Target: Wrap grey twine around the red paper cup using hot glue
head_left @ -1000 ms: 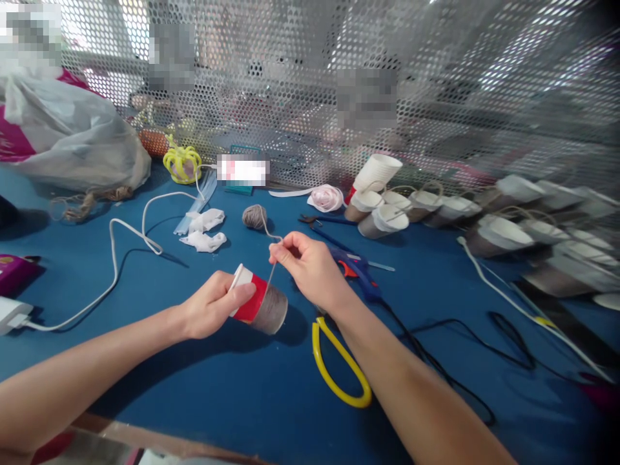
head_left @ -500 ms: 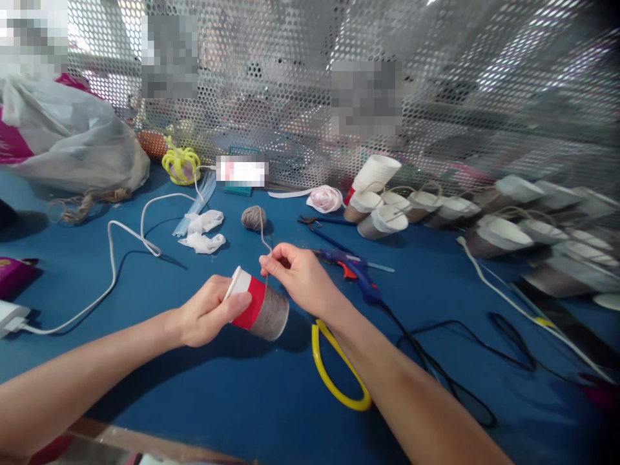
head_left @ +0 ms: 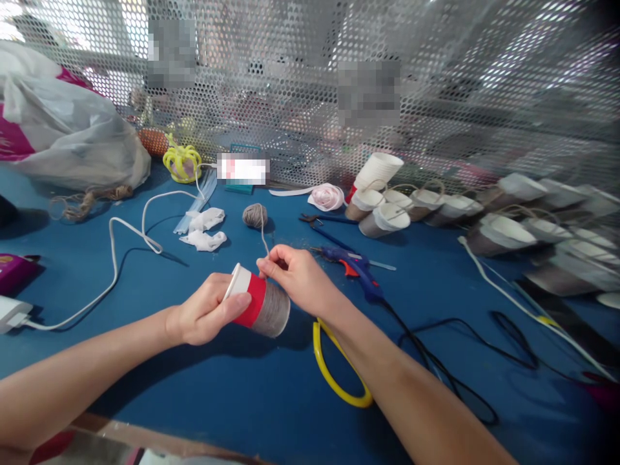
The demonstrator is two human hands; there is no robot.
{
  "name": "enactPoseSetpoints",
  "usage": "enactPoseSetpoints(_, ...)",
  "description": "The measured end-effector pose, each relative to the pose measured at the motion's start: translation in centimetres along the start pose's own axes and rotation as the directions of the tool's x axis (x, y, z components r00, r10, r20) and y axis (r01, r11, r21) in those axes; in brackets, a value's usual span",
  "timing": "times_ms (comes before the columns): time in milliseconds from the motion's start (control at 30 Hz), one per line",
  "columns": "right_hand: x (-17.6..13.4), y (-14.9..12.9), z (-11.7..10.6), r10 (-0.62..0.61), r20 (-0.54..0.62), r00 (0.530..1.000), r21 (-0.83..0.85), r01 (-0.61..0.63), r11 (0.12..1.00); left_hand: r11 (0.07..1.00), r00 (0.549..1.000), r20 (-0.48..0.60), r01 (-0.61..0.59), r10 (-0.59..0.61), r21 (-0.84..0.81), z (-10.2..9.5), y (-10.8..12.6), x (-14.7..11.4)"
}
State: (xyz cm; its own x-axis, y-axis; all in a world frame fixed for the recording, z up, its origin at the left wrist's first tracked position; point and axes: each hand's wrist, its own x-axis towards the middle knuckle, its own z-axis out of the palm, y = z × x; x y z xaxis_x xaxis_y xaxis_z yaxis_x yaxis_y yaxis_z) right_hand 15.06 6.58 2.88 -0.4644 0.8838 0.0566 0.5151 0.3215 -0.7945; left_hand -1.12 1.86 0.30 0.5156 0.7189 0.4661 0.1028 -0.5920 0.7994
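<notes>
Above the blue tabletop [head_left: 194, 400], grips a tilted red-and-white paper cup [head_left: 259, 307], partly wound with gray yarn [head_left: 274, 312], in the curled left hand [head_left: 206, 314]. Pinches the yarn strand [head_left: 264, 237] with the right hand [head_left: 298, 276], close beside the cup, with the yarn ball [head_left: 254, 216] beyond and the hot glue gun [head_left: 357, 266] to the right.
</notes>
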Motion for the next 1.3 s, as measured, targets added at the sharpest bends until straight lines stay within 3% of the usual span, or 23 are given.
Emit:
enactPoseSetpoints(467, 0.02, 0.03, 0.15, 0.016, 0.033, 0.999, -0.003, -0.016, 1.0, 0.999, 0.999, 0.01, 0.042, -0.041, -0.017, 0.09, -0.45, -0.28)
enactPoseSetpoints(867, -0.11, -0.21, 0.21, -0.019, 0.022, 1.0, -0.014, 0.019, 1.0, 0.977, 0.985, 0.029, -0.174, 0.172, 0.124, -0.01, -0.15, -0.23)
enactPoseSetpoints(1300, -0.46, -0.53, 0.16, -0.026, 0.054, 0.998, -0.032, 0.028, 0.999, 0.939, 0.964, 0.04, -0.267, 0.265, 0.219, 0.17, 0.29, -0.11)
